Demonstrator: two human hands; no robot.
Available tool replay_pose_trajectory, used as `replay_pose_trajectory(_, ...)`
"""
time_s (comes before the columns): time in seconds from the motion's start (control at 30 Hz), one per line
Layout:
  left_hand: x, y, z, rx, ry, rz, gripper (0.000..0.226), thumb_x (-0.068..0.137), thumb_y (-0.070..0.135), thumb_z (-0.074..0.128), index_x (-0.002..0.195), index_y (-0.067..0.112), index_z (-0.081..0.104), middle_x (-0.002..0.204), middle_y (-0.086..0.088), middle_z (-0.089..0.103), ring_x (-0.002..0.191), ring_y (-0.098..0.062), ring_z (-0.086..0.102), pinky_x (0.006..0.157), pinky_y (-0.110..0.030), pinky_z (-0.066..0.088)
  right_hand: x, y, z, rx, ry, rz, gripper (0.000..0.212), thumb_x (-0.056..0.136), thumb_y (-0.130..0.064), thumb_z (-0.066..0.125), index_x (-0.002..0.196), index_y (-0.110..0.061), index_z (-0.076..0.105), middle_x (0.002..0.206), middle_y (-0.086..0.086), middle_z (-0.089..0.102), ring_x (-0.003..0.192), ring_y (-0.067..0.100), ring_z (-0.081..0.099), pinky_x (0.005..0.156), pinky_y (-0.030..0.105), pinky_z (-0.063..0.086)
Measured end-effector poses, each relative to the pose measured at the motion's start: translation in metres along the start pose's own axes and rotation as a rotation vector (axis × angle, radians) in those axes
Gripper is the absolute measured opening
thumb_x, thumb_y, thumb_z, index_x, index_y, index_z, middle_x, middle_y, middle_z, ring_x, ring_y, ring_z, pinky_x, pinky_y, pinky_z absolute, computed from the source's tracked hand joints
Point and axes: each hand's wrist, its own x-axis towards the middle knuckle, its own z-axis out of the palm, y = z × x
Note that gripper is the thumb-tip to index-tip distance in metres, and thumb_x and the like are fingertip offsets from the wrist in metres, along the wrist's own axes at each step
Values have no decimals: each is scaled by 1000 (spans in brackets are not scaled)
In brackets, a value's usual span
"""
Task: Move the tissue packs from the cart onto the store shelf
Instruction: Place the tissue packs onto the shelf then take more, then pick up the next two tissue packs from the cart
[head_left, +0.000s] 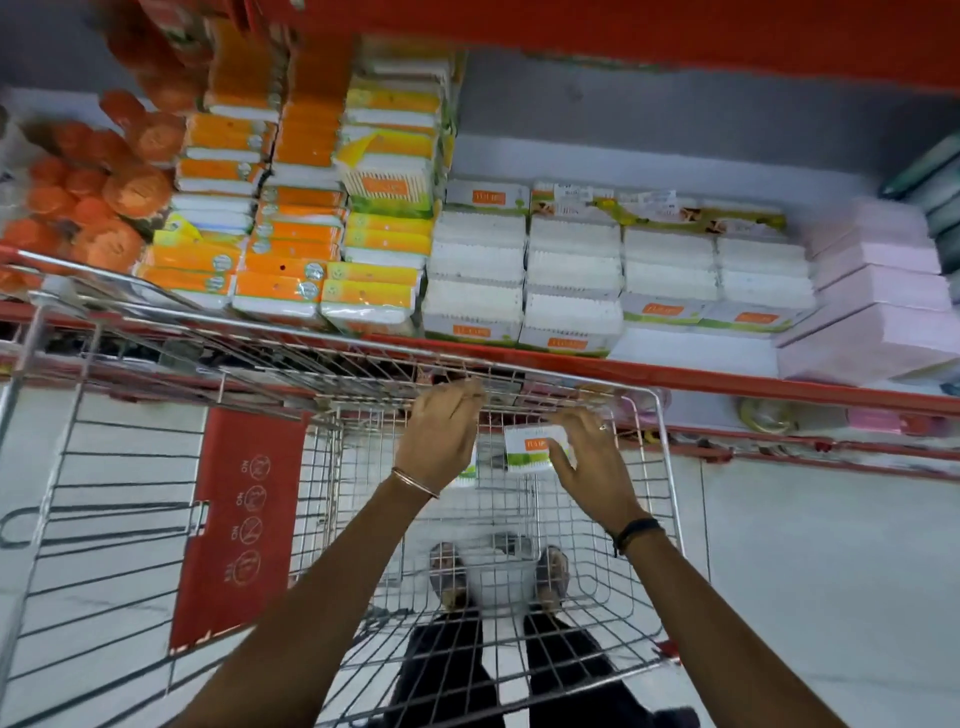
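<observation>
**One pack at the cart's far end**

One soft, rectangular tissue pack (530, 448) — white wrap, orange label, green strip — sits inside the wire cart (655, 470) near its far rim, long axis across. The right hand (587, 457) pinches its right end; the left hand (441, 436) curls loosely — its grip is unclear.

Red panel (239, 525) on cart (670, 483): four crossed-circle symbols, each captioned "NO". White tissue packs on shelf (675, 371): orange label patches (471, 330), lettering blurred. Pack (532, 447) in cart: the same orange patch, unreadable. Price stickers (571, 193): illegible.
</observation>
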Motion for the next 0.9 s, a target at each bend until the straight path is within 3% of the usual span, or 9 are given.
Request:
replay_pose_trajectory(0.2,-36,-34,53,-27,-277,-198,36,82,15,41,112,6,59,112,-17,64,97,-36,59,83,-49,49,5,41,56,-74,-213,141,38,93,-18,52,130,-12,45,132,14,50,116,34,50,98,45,44)
replay_pose_trajectory(0.3,-48,-51,80,-59,-400,-311,43,81,8,55,124,4,51,126,-20,55,114,-39,51,92,-51,46,19,59,82,-138,-337,186,49,93,-20,53,137,-9,35,145,14,39,132,33,38,108,45,34)
replay_pose_trajectory(0.47,-62,-79,128,76,-707,-406,78,79,9,63,143,5,19,152,-14,24,139,-28,23,112,-45,25,46,85,116,-272,-475,196,71,89,-19,60,145,-9,18,157,10,17,145,28,15,116,45,23)
replay_pose_trajectory(0.57,-64,-91,148,193,-856,-430,87,81,13,65,146,9,6,156,-8,10,143,-24,10,116,-45,13,54,95,131,-388,-517,177,76,90,-15,58,147,-11,8,158,8,11,146,26,8,118,43,15)
replay_pose_trajectory(0.63,-63,-95,155,218,-856,-435,85,81,11,65,145,8,8,156,-9,13,142,-24,12,116,-45,12,56,99,138,-435,-478,146,76,88,-8,58,147,-10,11,157,9,16,144,28,13,118,42,15)
replay_pose_trajectory(0.77,-59,-91,155,247,-779,-431,76,74,8,71,135,2,25,146,-17,31,134,-30,31,113,-40,23,53,99,141,-496,-399,95,72,75,-7,71,136,-5,33,141,15,38,132,37,32,112,44,26)
replay_pose_trajectory(0.9,-70,-85,147,201,-726,-454,57,70,3,69,118,3,38,122,-17,54,113,-32,52,98,-37,40,38,95,142,-487,-353,100,53,75,1,66,123,-2,44,130,21,48,121,37,44,107,43,35)
